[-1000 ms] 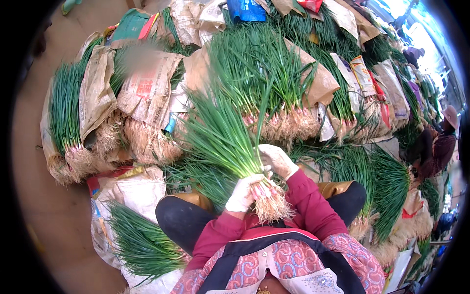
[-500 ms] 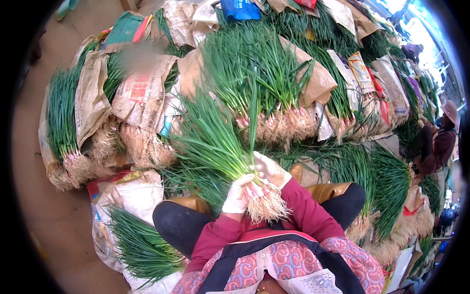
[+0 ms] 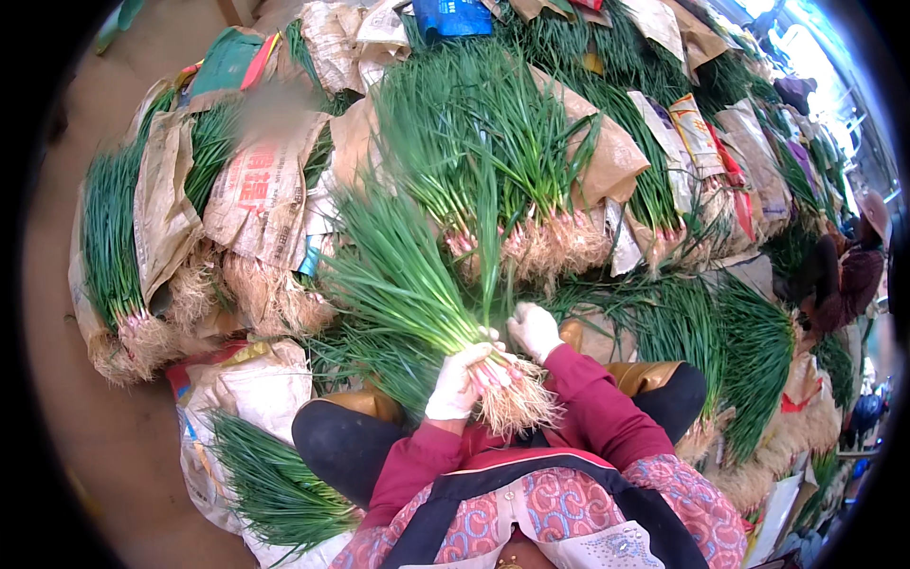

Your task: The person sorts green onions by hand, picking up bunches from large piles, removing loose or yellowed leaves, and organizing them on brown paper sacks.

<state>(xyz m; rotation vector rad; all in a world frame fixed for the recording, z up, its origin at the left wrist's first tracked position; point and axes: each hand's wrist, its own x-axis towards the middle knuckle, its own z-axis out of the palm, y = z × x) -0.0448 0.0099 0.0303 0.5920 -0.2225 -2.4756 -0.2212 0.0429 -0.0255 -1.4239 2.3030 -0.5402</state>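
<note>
My left hand (image 3: 461, 377), in a white glove, is closed around a bunch of green onions (image 3: 427, 280), gripping the pink-white stems just above their stringy pale roots, low over my lap. My right hand (image 3: 533, 331), also gloved, sits slightly up and right of the bunch with curled fingers; what is in them, if anything, I cannot make out. Behind the bunch, more onions (image 3: 550, 171) lie in rows with tan paper (image 3: 611, 156) around them. At the lower left another loose pile of onions (image 3: 270, 474) rests on a white sack (image 3: 246, 379).
My crossed legs (image 3: 341, 446) frame the bunch. More onions (image 3: 749, 370) lie to the right, and wrapped bundles (image 3: 166, 209) line the back left. A co-worker in a hat and dark red top (image 3: 844, 270) sits at the far right. Brown floor (image 3: 66, 284) runs along the left edge.
My right hand has drawn a little up and right, away from the bunch, its fingers more curled. My left hand keeps its grip, shifted slightly left and down.
</note>
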